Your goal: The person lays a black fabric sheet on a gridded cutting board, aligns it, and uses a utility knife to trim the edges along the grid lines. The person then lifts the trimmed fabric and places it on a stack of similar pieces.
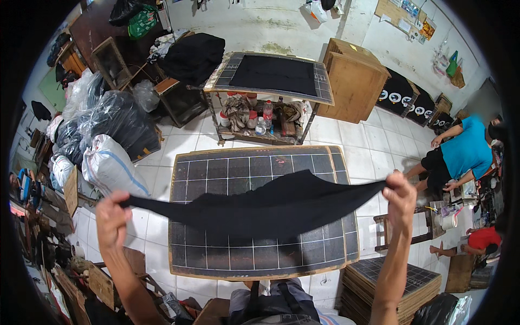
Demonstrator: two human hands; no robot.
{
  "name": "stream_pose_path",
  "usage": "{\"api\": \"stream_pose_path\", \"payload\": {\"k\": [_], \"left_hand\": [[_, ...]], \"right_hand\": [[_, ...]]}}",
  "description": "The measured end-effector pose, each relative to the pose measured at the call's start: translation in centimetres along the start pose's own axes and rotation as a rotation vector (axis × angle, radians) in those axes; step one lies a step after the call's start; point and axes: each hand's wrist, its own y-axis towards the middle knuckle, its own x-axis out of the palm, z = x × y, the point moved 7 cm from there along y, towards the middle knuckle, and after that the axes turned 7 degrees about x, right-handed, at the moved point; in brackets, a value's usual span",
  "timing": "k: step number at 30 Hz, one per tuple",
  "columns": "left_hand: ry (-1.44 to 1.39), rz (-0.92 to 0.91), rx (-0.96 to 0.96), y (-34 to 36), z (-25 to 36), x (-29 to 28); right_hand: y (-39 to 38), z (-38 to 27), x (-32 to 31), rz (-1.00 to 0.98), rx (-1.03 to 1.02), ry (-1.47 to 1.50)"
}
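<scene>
A piece of black fabric (260, 208) hangs stretched between my two hands, sagging in the middle above a dark board with a white grid (227, 254). My left hand (112, 219) is closed on the fabric's left end, out past the board's left edge. At the other end, my right hand (400, 197) pinches the fabric's right corner, raised a little higher. Part of the grid lies hidden under the cloth, and a shadow falls across the board.
Beyond the board stands a table (216, 84) with black cloth (276, 75) laid on its gridded top and bottles beneath. Filled sacks (111, 162) sit at left. Stacked gridded boards (390, 287) are at lower right. Two people are at far right, one in a blue shirt (466, 149).
</scene>
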Motion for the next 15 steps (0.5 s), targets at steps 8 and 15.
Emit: {"api": "stream_pose_path", "payload": {"k": [8,15], "left_hand": [[0.897,-0.081,0.114,20.1,-1.5,5.1],[0.346,0.075,0.032,28.2,-4.4,3.1]], "right_hand": [[19.0,5.3,4.5,-0.024,-0.083,-0.748],[25.8,9.9,5.1,0.156,0.172,-0.007]]}}
